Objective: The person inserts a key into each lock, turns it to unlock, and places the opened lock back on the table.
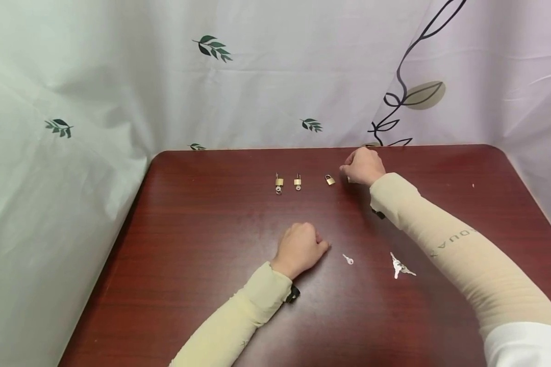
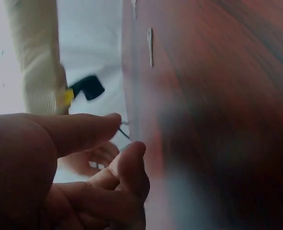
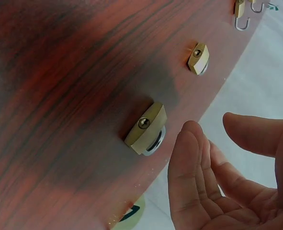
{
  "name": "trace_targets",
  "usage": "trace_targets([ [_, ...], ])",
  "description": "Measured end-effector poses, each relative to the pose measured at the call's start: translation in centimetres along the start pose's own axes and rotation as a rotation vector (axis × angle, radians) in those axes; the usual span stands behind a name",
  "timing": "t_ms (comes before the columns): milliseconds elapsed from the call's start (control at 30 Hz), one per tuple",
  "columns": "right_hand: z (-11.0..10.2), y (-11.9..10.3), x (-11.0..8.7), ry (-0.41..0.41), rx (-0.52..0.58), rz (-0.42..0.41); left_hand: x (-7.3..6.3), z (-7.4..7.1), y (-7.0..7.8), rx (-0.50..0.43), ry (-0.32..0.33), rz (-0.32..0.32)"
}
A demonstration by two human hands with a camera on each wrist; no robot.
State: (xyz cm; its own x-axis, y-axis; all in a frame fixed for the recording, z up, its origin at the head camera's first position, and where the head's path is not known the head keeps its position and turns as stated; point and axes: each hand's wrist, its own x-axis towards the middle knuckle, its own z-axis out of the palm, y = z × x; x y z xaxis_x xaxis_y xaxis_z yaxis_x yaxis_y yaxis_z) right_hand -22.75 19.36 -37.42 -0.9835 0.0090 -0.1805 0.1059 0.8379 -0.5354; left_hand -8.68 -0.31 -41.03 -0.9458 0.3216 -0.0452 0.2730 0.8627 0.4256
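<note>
My right hand (image 1: 364, 165) hovers by the table's far edge, thumb and fingers apart with nothing between them. Just beyond its fingertips, a small brass padlock (image 3: 148, 128) lies with its keyhole showing; the hand mostly covers it in the head view. Another closed brass padlock (image 1: 329, 180) lies to the left. Farther left are two padlocks with raised shackles, the left padlock (image 1: 279, 182) and the right padlock (image 1: 297, 182), each with a key at its bottom. My left hand (image 1: 299, 248) is low over the table, fingers loosely curled and holding nothing. A single key (image 1: 348, 259) lies right of it.
A small bunch of keys (image 1: 400, 267) lies on the reddish-brown table (image 1: 188, 244), below my right forearm. White curtains (image 1: 266, 76) with leaf prints hang behind the table and at its sides. A tiny pale speck (image 1: 473, 185) sits at the right.
</note>
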Motion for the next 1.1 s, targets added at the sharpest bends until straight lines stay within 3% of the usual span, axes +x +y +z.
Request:
trace_targets([
  [133,0.1,-0.3,-0.1,-0.003,-0.006,-0.002,-0.3,0.8,2.1,0.209,0.033,0.023],
  [333,1.0,-0.7,0.0,-0.019,-0.022,0.012,-0.5,2.3,4.7,0.386,0.086,0.084],
  [533,1.8,-1.0,0.3,-0.017,-0.050,-0.003,-0.2,2.7,5.7,0.431,0.062,0.108],
  [800,2.5,-1.3,0.5,-0.052,-0.054,-0.007,-0.2,2.6,5.3,0.467,0.109,0.113],
  [1100,3.1,-1.5,0.6,-0.060,-0.104,-0.018,-0.4,2.8,4.8,0.518,0.300,0.141],
])
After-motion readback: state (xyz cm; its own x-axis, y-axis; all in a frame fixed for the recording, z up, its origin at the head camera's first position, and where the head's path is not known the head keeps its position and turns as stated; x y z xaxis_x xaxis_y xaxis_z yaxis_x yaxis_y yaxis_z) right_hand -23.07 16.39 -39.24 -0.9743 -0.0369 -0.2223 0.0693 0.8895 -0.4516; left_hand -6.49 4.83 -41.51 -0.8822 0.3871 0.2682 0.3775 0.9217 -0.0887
